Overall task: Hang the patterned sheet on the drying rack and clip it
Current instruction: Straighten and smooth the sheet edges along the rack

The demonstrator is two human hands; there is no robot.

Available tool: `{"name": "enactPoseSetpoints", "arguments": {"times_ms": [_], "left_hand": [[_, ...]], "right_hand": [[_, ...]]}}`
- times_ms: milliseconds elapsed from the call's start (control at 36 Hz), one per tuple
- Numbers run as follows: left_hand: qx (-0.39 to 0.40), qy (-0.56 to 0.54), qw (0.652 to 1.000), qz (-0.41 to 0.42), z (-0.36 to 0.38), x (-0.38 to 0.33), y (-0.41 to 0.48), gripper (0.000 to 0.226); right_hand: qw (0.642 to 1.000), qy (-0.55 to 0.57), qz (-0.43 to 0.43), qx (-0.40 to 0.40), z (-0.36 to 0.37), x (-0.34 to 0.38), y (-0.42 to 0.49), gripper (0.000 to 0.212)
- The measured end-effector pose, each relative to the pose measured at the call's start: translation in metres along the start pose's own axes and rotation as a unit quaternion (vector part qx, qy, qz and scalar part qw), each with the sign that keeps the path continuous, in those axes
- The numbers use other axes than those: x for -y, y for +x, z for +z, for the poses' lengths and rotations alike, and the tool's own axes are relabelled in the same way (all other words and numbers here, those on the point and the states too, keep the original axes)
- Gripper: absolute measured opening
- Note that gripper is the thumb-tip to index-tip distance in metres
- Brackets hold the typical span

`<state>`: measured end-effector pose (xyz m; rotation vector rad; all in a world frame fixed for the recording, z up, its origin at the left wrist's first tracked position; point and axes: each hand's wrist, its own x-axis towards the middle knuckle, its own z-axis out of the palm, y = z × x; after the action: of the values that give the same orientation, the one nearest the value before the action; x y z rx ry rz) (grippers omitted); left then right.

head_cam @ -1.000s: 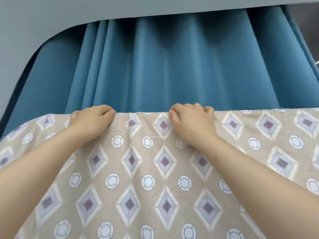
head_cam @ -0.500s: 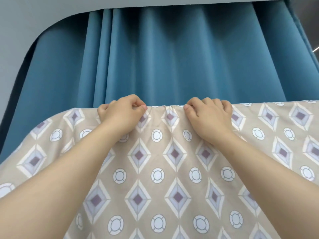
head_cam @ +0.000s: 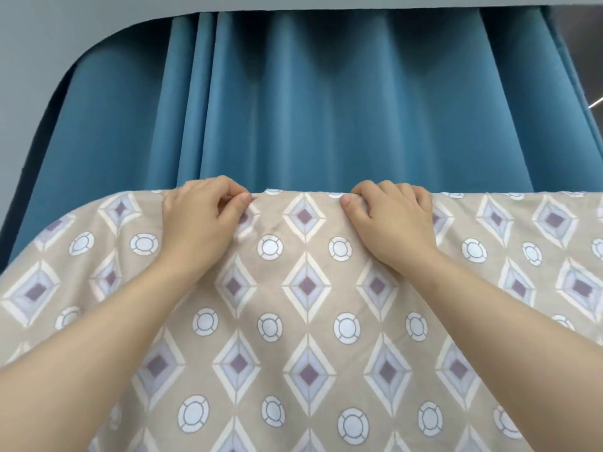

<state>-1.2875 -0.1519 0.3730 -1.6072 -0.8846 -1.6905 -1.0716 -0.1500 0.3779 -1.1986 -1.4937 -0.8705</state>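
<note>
The patterned sheet (head_cam: 306,321) is being held draped over a horizontal top edge that is running across the middle of the view, from 9 o'clock to 3 o'clock. Its near face is hanging down toward the person and is filling the lower half of the view, through 6 o'clock. A beige ground with diamond and ring motifs is being displayed. Whatever is carrying the fold is being hidden by the fabric.

The left hand (head_cam: 199,220) is being kept at the top edge, at 9 o'clock of the view centre. The fabric is being pinched there between its thumb and curled forefinger. The right hand (head_cam: 391,223) is being kept at 3 o'clock, near the left hand but apart from it. Its fingers are being curled over the top edge, and its thumb is being pressed against the near face, so the sheet is being gripped.

A pleated blue curtain (head_cam: 326,109) is hanging behind the sheet at 12 o'clock. A grey wall (head_cam: 49,44) is being shown at 10 o'clock.
</note>
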Motion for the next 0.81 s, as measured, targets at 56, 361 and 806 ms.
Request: {"name": "enactPoseSetpoints", "arguments": {"times_ms": [56, 361, 806], "left_hand": [[0.039, -0.010, 0.999, -0.034, -0.009, 0.003, 0.007, 0.038], [0.100, 0.063, 0.980, -0.161, -0.034, 0.029, 0.032, 0.018], [0.131, 0.179, 0.955, -0.195, -0.062, 0.069, 0.032, 0.035]], "right_hand": [[1.000, 0.001, 0.008, 0.014, 0.000, 0.002, -0.001, 0.039], [0.999, -0.017, 0.006, -0.036, 0.000, 0.011, -0.004, 0.035], [0.999, 0.030, -0.034, 0.005, 0.010, 0.067, 0.000, 0.038]]}}
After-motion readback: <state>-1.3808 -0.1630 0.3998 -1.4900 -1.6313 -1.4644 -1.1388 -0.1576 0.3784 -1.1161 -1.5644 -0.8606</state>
